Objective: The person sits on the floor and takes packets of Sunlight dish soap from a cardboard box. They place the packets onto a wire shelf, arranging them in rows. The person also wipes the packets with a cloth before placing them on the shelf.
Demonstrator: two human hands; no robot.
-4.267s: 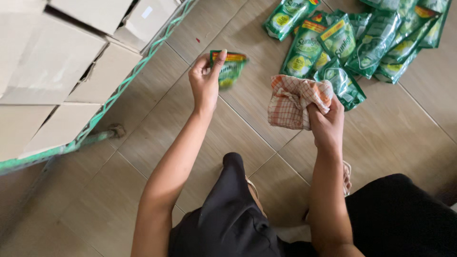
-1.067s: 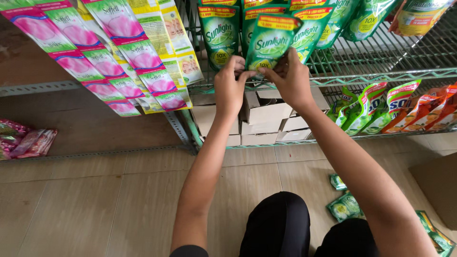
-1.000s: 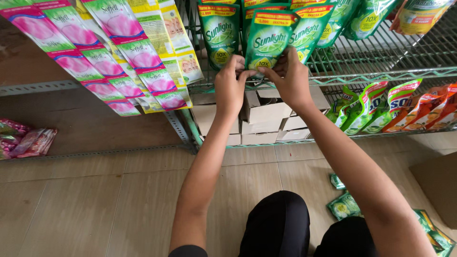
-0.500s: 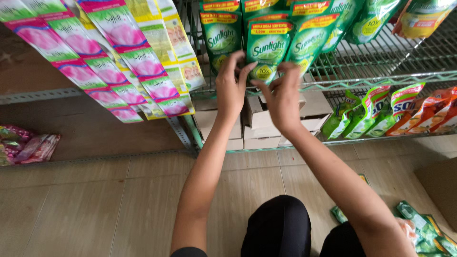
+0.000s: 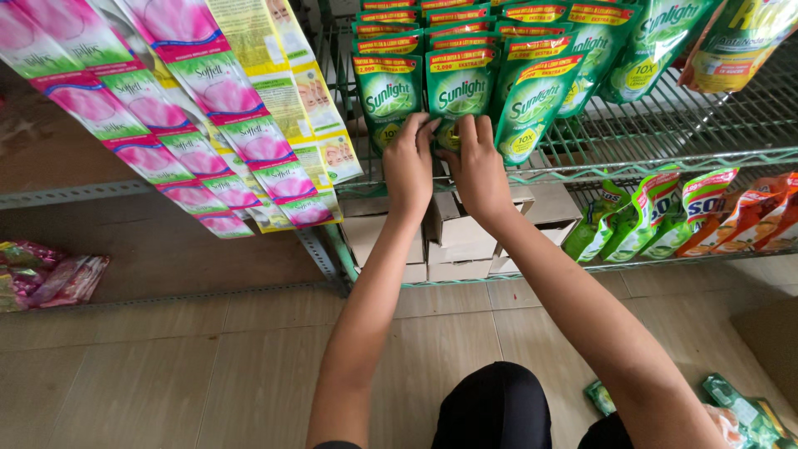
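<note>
Both hands are up at the wire shelf now, left hand and right hand side by side, fingers curled over the bottom edge of the green pouch in the middle of the front row. Each hand looks closed in a light pinch on that lower edge, though the fingertips tuck behind the pack, so how firm the hold is can't be told. The risk here: the pouch stands tight between its neighbouring green pouches, touching them on both sides, so a sideways nudge could tip the row or slide one off the shelf front onto the cardboard boxes below. The pouch itself is a soft, glossy stand-up refill pack, green with a yellow band across its top, upright, facing out, and it looks full and uncreased.
</note>
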